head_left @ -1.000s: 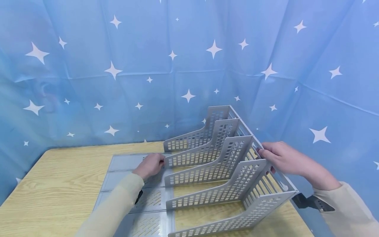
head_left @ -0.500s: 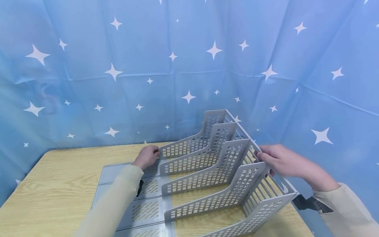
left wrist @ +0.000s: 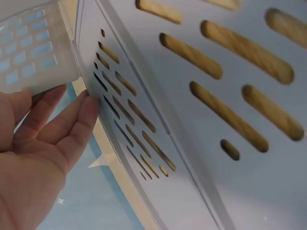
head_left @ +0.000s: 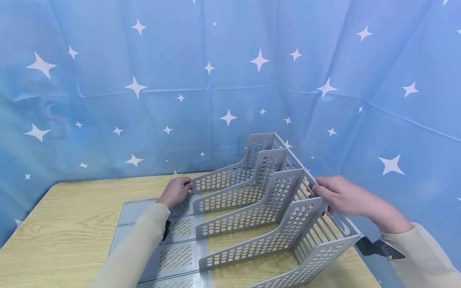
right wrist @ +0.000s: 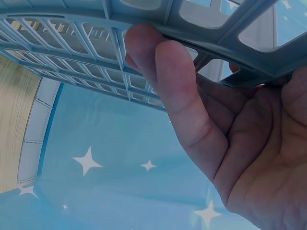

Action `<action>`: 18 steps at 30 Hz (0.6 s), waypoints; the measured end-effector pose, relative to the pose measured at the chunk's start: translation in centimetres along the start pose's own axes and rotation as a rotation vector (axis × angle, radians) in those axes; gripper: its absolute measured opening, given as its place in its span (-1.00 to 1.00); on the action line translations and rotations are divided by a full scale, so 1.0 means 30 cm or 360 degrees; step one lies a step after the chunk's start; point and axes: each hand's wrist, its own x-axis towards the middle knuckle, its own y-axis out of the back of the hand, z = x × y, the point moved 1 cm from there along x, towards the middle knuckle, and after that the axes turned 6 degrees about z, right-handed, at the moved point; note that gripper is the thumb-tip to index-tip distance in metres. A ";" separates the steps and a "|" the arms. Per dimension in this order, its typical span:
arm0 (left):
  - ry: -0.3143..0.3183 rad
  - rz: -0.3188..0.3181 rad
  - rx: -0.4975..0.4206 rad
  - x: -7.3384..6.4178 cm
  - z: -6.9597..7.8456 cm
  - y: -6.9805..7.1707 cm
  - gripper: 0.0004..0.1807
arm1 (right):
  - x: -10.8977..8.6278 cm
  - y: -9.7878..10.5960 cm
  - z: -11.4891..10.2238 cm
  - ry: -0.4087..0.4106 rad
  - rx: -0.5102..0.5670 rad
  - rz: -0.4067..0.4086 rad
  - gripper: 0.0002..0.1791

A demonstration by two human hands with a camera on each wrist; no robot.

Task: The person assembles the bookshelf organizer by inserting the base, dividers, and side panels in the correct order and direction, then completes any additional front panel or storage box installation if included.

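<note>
Head view: the grey rack [head_left: 266,212] spans lower centre to lower right, its dividers standing on edge & all joined to the back [head_left: 320,230] at right. The slotted panel [head_left: 169,245] lies flat at lower centre-left, seams across it, its right strip running by the dividers' front ends. Table [head_left: 83,216] underneath, blue starry backdrop [head_left: 216,60] behind. L hand [head_left: 175,190], just left of centre, is at the front tip of the far divider [head_left: 232,174]; thumb & fingers seem to pinch it, prob. b/c that end is loose-looking & needs guiding by its corner. R hand [head_left: 335,194], right of centre, grips the back's top rail, thumb on the upper side, prob. to steady the whole rack from its stiffest edge while the L works one tip.

L wrist view: far divider's end comes in at upper left; thumb & index meet its lower edge, a light pinch by the look of it. Another fingertip touches, or nearly touches, the panel's rim, maybe to feel where the two parts line up. The panel fills the right side, seam running diagonally, w/ wood grain thru the slots.

R wrist view: the back crosses the top of the frame; two fingertips press its lattice at upper centre, other fingers tuck under it at right. Thumb can't be made out clearly here. Backdrop fills lower left, w/ a table strip at far left.
</note>
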 end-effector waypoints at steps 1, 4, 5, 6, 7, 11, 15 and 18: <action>0.0006 0.0000 -0.0007 -0.002 -0.002 0.002 -0.72 | 0.000 0.000 0.000 0.0001 -0.0001 -0.0002 -0.72; 0.0019 0.0006 -0.0028 -0.005 -0.003 0.006 -0.73 | 0.000 0.002 -0.002 -0.0002 0.0001 -0.0006 -0.72; 0.0018 0.0006 -0.0034 -0.006 -0.001 0.006 -0.73 | 0.000 0.003 -0.003 -0.0006 -0.0005 -0.0004 -0.72; 0.0012 0.0007 -0.0033 -0.006 0.001 0.006 -0.72 | 0.000 0.003 -0.004 -0.0010 -0.0012 -0.0003 -0.72; 0.0002 0.0011 -0.0025 -0.006 0.003 0.005 -0.71 | 0.000 0.004 -0.005 -0.0013 -0.0021 -0.0001 -0.72; -0.0024 0.0036 0.0026 -0.005 0.010 -0.001 -0.66 | 0.001 0.005 -0.008 -0.0025 -0.0050 0.0007 -0.71; 0.0035 0.0036 0.0060 -0.011 0.016 -0.004 -0.71 | 0.003 0.003 -0.011 -0.0026 -0.0036 0.0009 -0.72; 0.0118 -0.0003 0.0080 -0.033 0.020 0.024 -0.78 | 0.005 0.001 -0.011 -0.0035 -0.0009 0.0006 -0.72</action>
